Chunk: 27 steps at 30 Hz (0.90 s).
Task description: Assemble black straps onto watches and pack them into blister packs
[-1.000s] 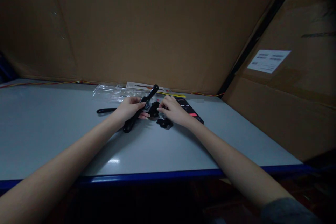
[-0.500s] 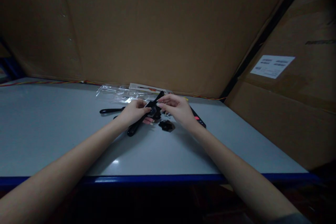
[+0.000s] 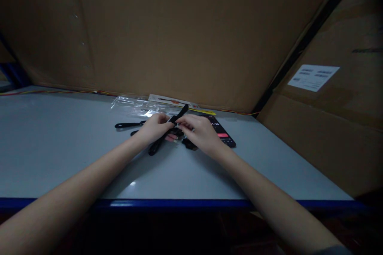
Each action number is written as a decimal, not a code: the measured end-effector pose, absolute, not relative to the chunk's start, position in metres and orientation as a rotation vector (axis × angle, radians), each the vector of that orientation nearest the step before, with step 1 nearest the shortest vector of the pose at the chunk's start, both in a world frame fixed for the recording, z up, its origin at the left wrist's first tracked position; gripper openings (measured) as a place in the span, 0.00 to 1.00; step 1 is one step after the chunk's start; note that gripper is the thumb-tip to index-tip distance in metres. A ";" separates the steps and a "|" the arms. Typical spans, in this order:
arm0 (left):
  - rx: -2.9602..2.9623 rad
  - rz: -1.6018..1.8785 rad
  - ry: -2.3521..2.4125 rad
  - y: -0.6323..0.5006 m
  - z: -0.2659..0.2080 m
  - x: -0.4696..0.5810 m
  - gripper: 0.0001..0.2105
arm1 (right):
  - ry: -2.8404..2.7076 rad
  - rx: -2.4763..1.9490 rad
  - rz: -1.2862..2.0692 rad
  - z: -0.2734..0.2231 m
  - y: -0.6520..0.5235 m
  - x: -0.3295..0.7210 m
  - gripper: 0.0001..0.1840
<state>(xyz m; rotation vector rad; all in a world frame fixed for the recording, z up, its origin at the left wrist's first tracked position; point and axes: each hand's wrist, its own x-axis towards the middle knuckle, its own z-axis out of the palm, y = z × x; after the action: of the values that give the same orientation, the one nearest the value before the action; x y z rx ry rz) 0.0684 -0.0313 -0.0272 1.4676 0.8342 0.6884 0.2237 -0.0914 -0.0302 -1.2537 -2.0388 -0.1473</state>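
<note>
My left hand (image 3: 155,129) is closed around the middle of a long black bar-shaped piece with rounded ends (image 3: 157,144), which slants up to the right above the table. Its thumb lies on top, and some fingertips show underneath. The fingers of my right hand (image 3: 201,132) are pinched together at the bar's middle, on a small part I cannot make out. Left of the bar, a black handle (image 3: 128,125) lies on the table, with a second dark end just below it. A small dark lobed piece (image 3: 189,144) rests under my right hand, partly hidden by it.
A phone with a lit screen (image 3: 222,135) lies right of my right hand. Behind the hands are clear plastic packaging (image 3: 131,105) and a printed card (image 3: 172,100). Cardboard walls (image 3: 185,40) stand at the back and right. A blue edge (image 3: 167,204) borders the table (image 3: 74,139) in front.
My right hand has moved slightly down and left, its fingertips now at the bar's middle. More of the phone shows, and the dark lobed piece is more covered. My left hand keeps its grip.
</note>
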 end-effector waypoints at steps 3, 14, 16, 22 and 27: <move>1.480 0.681 0.827 -0.034 -0.025 0.070 0.04 | -2.059 -1.285 -0.204 -0.032 -0.091 0.223 0.07; 1.482 0.673 0.786 -0.036 -0.023 0.071 0.06 | -2.042 -1.300 -0.200 -0.033 -0.091 0.224 0.10; 1.484 0.676 0.767 -0.037 -0.023 0.070 0.08 | -1.986 -1.283 -0.130 -0.034 -0.090 0.225 0.09; 1.481 0.691 0.761 -0.037 -0.024 0.070 0.11 | -1.854 -1.228 0.137 -0.034 -0.088 0.223 0.02; 1.478 0.680 0.720 -0.039 -0.022 0.071 0.10 | -1.823 -1.185 0.134 -0.033 -0.088 0.223 0.06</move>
<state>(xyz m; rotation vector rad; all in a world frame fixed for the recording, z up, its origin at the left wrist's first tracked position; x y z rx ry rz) 0.0714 -0.0395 -0.0222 1.4782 0.7205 0.6804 0.2233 -0.0881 -0.0332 -1.1852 -1.8232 0.1336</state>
